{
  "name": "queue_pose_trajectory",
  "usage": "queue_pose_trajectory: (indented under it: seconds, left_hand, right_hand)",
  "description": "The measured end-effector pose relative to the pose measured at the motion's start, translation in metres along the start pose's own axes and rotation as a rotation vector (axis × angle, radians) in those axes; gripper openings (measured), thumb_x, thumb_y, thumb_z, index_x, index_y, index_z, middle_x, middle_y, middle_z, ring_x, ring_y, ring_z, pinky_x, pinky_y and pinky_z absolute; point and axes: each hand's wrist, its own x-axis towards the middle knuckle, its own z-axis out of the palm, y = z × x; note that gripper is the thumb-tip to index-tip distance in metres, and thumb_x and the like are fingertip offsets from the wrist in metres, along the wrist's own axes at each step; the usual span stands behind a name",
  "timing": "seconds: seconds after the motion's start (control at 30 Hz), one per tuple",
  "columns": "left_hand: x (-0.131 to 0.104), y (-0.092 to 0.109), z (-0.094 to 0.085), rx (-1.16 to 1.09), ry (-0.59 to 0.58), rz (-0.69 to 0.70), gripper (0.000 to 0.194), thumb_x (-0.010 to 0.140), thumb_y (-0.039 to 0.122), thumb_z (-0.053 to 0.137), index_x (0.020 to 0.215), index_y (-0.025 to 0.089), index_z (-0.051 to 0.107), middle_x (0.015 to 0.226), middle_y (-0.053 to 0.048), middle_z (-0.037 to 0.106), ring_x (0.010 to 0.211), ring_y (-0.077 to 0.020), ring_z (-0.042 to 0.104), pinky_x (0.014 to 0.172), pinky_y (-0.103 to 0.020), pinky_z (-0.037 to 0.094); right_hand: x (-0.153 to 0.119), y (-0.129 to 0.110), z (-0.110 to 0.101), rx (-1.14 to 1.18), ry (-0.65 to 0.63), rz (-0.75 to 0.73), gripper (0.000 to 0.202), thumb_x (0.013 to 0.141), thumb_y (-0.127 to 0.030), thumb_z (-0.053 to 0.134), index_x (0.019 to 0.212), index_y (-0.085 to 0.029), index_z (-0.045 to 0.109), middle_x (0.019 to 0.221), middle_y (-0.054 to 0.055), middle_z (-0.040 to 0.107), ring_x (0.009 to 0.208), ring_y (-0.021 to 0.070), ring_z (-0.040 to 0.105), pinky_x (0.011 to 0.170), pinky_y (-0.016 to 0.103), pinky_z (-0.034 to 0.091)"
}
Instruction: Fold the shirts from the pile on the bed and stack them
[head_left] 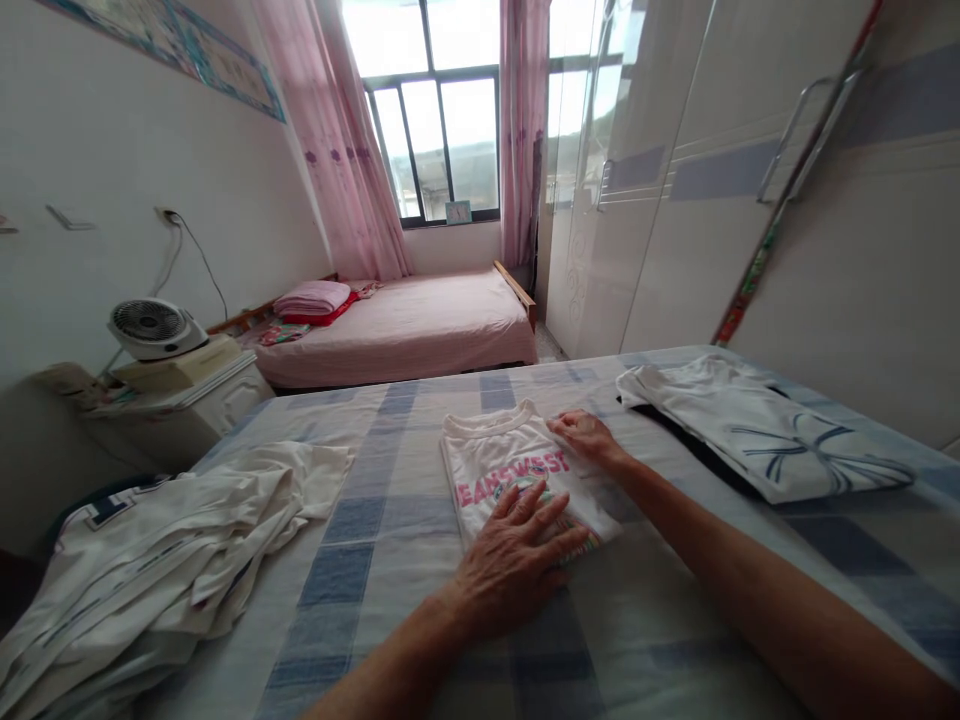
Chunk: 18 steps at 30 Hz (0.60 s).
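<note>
A folded white T-shirt [487, 440] with pink lettering and a colourful print lies on the checked bedsheet, its neckline pointing away from me. My left hand [517, 545] rests flat on the lower part of the print, fingers spread. At the shirt's upper right edge, by the shoulder, my right hand [589, 436] has its fingers bent together on the cloth; the fingertips are partly hidden. To the right lies a folded white garment [780, 430] with dark blue lines, over something black. A loose heap of white clothes [202, 540] spreads at the left.
The blue-and-white checked bedsheet [405, 520] covers the bed before me. Beyond it stands a second bed [442, 310] with pink bedding. A fan [154, 325] sits on a cabinet at the left, and a glossy wardrobe [697, 230] lines the right side.
</note>
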Motion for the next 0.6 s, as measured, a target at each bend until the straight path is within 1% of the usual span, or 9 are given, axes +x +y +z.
queue_pose_trajectory:
  seconds: [0.07,0.13,0.2,0.3,0.4,0.43,0.5,0.57,0.6]
  left_hand:
    - [-0.001,0.001,-0.001,-0.007,-0.034,-0.002,0.047,0.092,0.041,0.044,0.138,0.038,0.039,0.151,0.003,0.032,0.142,-0.0274,0.019,0.114,-0.051,0.018]
    - [-0.001,0.001,-0.003,-0.023,-0.058,-0.001,0.045,0.093,0.040,0.043,0.137,0.041,0.039,0.149,0.006,0.036,0.141,-0.0265,0.021,0.114,-0.050,0.018]
    - [0.000,0.002,-0.004,-0.044,-0.072,0.000,0.043,0.093,0.040,0.044,0.136,0.042,0.041,0.147,0.007,0.039,0.139,-0.0260,0.025,0.114,-0.050,0.018]
    - [0.000,0.002,-0.004,-0.068,-0.073,-0.004,0.042,0.092,0.040,0.046,0.133,0.041,0.045,0.145,0.006,0.042,0.138,-0.0269,0.027,0.113,-0.050,0.019]
    - [0.000,0.001,-0.004,-0.098,-0.046,0.006,0.041,0.090,0.043,0.048,0.131,0.040,0.049,0.143,0.005,0.045,0.137,-0.0278,0.030,0.112,-0.051,0.020]
    - [0.000,0.001,-0.005,-0.117,-0.024,0.016,0.039,0.089,0.044,0.049,0.128,0.039,0.051,0.141,0.004,0.048,0.136,-0.0273,0.032,0.112,-0.050,0.022]
    - [0.001,0.000,-0.008,-0.169,0.057,0.013,0.034,0.090,0.043,0.048,0.121,0.033,0.059,0.132,0.001,0.056,0.130,-0.0237,0.041,0.111,-0.045,0.026]
    - [0.001,-0.002,-0.012,-0.202,0.198,-0.077,0.031,0.094,0.035,0.041,0.111,0.026,0.065,0.122,-0.003,0.063,0.122,-0.0190,0.050,0.109,-0.039,0.031]
    - [0.000,-0.004,-0.013,-0.191,0.271,-0.148,0.032,0.095,0.031,0.037,0.109,0.024,0.065,0.122,-0.004,0.063,0.121,-0.0183,0.050,0.109,-0.038,0.031]
  right_hand:
    - [0.008,-0.001,0.005,-0.023,0.014,-0.006,0.028,0.076,-0.041,0.055,0.060,-0.019,0.065,0.090,0.006,0.070,0.095,0.0209,0.061,0.081,0.027,0.043]
    - [0.013,-0.001,0.010,-0.034,0.030,-0.022,0.022,0.075,-0.036,0.056,0.064,-0.019,0.067,0.104,0.006,0.068,0.102,0.0211,0.059,0.085,0.028,0.042]
    - [0.017,0.000,0.016,-0.039,0.049,-0.034,0.021,0.077,-0.032,0.054,0.069,-0.019,0.068,0.113,0.006,0.065,0.104,0.0197,0.058,0.088,0.029,0.041]
    - [0.021,0.003,0.023,-0.050,0.072,-0.045,0.021,0.079,-0.030,0.051,0.072,-0.019,0.067,0.111,0.006,0.065,0.102,0.0189,0.057,0.089,0.031,0.042]
    - [0.021,0.002,0.022,-0.068,0.097,-0.054,0.019,0.079,-0.027,0.050,0.073,-0.020,0.066,0.104,0.006,0.066,0.100,0.0191,0.057,0.089,0.032,0.042]
    - [0.020,0.001,0.019,-0.074,0.114,-0.052,0.020,0.080,-0.027,0.048,0.077,-0.019,0.067,0.103,0.007,0.066,0.099,0.0194,0.058,0.089,0.033,0.042]
    - [0.016,-0.005,0.014,-0.080,0.150,-0.057,0.027,0.084,-0.029,0.043,0.092,-0.018,0.066,0.106,0.010,0.064,0.101,0.0203,0.058,0.090,0.033,0.042]
    - [0.009,-0.014,0.013,-0.082,0.170,-0.116,0.037,0.088,-0.034,0.038,0.112,-0.017,0.060,0.119,0.012,0.060,0.110,0.0215,0.055,0.094,0.035,0.041]
    - [0.005,-0.018,0.014,-0.092,0.163,-0.174,0.042,0.089,-0.037,0.036,0.120,-0.017,0.056,0.127,0.012,0.056,0.117,0.0218,0.051,0.097,0.036,0.040]
